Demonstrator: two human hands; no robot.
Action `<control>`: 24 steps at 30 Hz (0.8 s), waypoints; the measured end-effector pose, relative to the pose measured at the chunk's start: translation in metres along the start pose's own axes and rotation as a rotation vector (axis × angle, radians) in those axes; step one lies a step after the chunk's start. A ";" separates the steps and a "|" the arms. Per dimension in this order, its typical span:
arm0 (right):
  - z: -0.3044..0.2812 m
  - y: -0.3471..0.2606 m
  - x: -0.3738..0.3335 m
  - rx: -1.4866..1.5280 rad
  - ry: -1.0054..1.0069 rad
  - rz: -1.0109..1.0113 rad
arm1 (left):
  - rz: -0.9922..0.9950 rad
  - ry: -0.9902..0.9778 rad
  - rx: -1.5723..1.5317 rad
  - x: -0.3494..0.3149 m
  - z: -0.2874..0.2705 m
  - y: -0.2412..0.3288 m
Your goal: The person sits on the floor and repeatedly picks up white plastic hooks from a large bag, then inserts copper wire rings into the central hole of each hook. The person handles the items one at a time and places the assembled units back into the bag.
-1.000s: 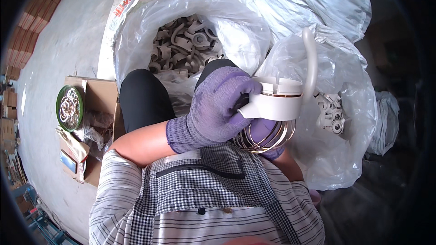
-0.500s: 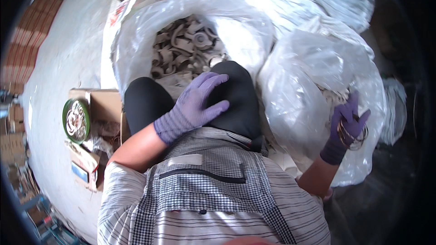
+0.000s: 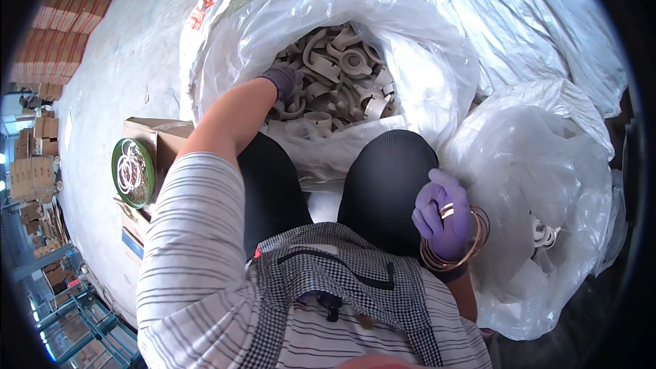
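My left hand (image 3: pixel 287 82), in a purple glove, reaches into a large white plastic-lined sack (image 3: pixel 437 61). It touches the left side of a heap of grey moulded plastic parts (image 3: pixel 321 65), some curved, some ring-shaped; its fingers are hidden among them. Beside my right knee, my right hand (image 3: pixel 444 215), gloved in purple too, is closed with its fingers curled. Several thin copper-coloured metal rings (image 3: pixel 482 229) hang looped about that hand, and part of them shows between the fingers.
A second clear plastic bag (image 3: pixel 533 178) at right holds white pieces (image 3: pixel 544 234). On my left, a green round tray (image 3: pixel 140 195) of rings stands by a cardboard box (image 3: pixel 160 126). Stacked cartons (image 3: pixel 65 20) line the far left; silvery sheeting (image 3: pixel 506 20) lies behind.
My left hand has gone from my thigh forward into the sack. My right hand has left the right-hand bag, come in beside my knee and curled its fingers, rings still on it.
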State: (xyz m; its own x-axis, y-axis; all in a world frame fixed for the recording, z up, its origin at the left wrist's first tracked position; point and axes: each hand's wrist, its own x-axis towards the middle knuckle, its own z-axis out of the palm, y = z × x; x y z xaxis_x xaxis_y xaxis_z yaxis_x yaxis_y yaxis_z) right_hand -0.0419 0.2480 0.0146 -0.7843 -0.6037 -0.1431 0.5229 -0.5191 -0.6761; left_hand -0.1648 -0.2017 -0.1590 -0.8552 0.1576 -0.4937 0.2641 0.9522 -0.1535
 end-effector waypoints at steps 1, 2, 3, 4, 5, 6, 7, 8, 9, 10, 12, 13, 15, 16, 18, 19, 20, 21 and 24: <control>-0.005 0.001 0.000 0.032 0.000 0.025 | 0.032 -0.014 0.120 0.008 0.007 -0.001; -0.009 0.004 -0.001 0.068 0.001 0.052 | 0.059 -0.027 0.146 0.014 0.014 -0.002; -0.007 0.000 -0.002 0.082 0.006 0.064 | 0.084 -0.033 0.175 0.018 0.012 0.000; -0.008 0.000 -0.001 0.101 0.006 0.073 | 0.108 -0.039 0.203 0.023 0.011 0.000; -0.010 -0.001 0.001 0.120 0.005 0.082 | 0.115 -0.044 0.179 0.033 0.019 -0.003; -0.011 -0.002 0.002 0.143 -0.002 0.093 | 0.115 -0.054 0.154 0.037 0.024 -0.005; -0.011 -0.003 0.005 0.165 -0.005 0.102 | 0.115 -0.065 0.129 0.038 0.029 -0.008; -0.011 -0.005 0.007 0.186 -0.008 0.112 | 0.125 -0.008 0.090 0.037 0.033 -0.016; -0.011 -0.006 0.006 0.167 0.022 0.099 | 0.163 0.059 0.054 0.039 0.013 -0.017; -0.010 -0.006 0.007 0.158 0.036 0.092 | 0.183 0.117 0.023 0.032 -0.001 -0.023; -0.007 -0.005 0.008 0.133 0.027 0.067 | 0.059 0.206 -0.176 0.016 -0.005 -0.041; -0.006 -0.005 0.011 0.113 0.009 0.050 | -0.004 0.250 -0.279 0.008 -0.002 -0.051; -0.002 -0.004 0.014 0.079 -0.006 0.035 | -0.034 0.363 -0.236 -0.007 0.016 -0.062; 0.001 -0.005 0.015 0.059 0.001 0.037 | -0.049 0.423 -0.219 -0.011 0.024 -0.063; 0.007 -0.005 0.016 0.046 0.022 0.057 | -0.080 0.656 -0.177 -0.015 0.031 -0.062; 0.009 -0.005 0.016 0.052 0.037 0.077 | -0.095 0.775 -0.153 -0.017 0.031 -0.062; 0.011 -0.005 0.016 0.060 0.049 0.098 | -0.200 0.692 -0.450 -0.014 0.026 -0.068; 0.013 -0.004 0.015 0.061 0.047 0.088 | -0.296 0.597 -0.751 -0.006 0.008 -0.075; 0.012 -0.003 0.012 0.038 0.058 0.061 | -0.292 0.516 -0.462 -0.023 -0.072 -0.036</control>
State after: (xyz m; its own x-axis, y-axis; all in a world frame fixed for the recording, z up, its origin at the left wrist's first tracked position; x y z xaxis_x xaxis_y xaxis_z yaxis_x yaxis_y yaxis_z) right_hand -0.0487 0.2350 0.0240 -0.7679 -0.5996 -0.2255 0.5820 -0.5058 -0.6368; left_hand -0.1863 -0.2204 -0.0807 -0.9923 -0.1239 -0.0069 -0.1225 0.9690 0.2144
